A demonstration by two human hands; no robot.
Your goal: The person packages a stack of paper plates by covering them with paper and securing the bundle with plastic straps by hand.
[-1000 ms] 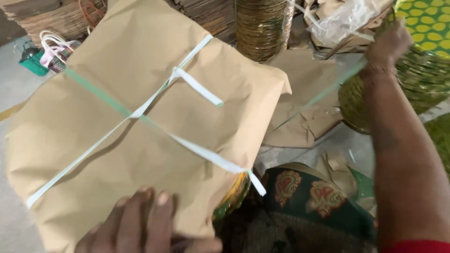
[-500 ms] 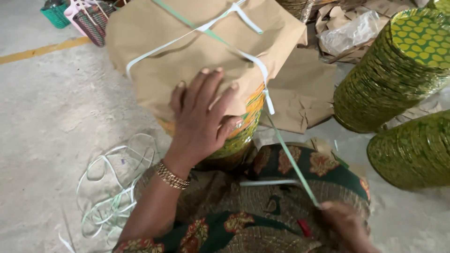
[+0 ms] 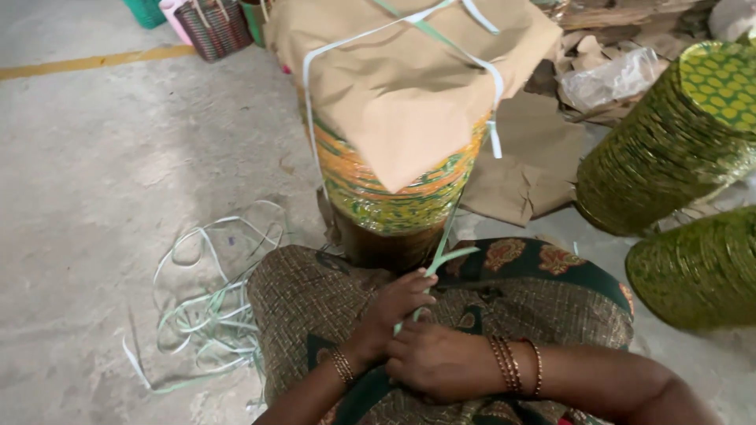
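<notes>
Here both the left hand (image 3: 391, 308) and right hand (image 3: 438, 360) pinch the green strap (image 3: 438, 260) below the wrapped stack's (image 3: 409, 94) edge.

Plain tan paper (image 3: 417, 102) wraps the bundle, crossed by a pale green strap (image 3: 441, 244). Beneath it, a stack (image 3: 394, 197) banded orange, yellow and green. The neighbouring stacks (image 3: 669, 149) are olive green with yellow spots. Grey floor (image 3: 102, 181), one yellow line (image 3: 87, 61).

A grey concrete floor (image 3: 102, 157) carries a yellow painted line (image 3: 87, 61) at far left, under soft, even light.
</notes>
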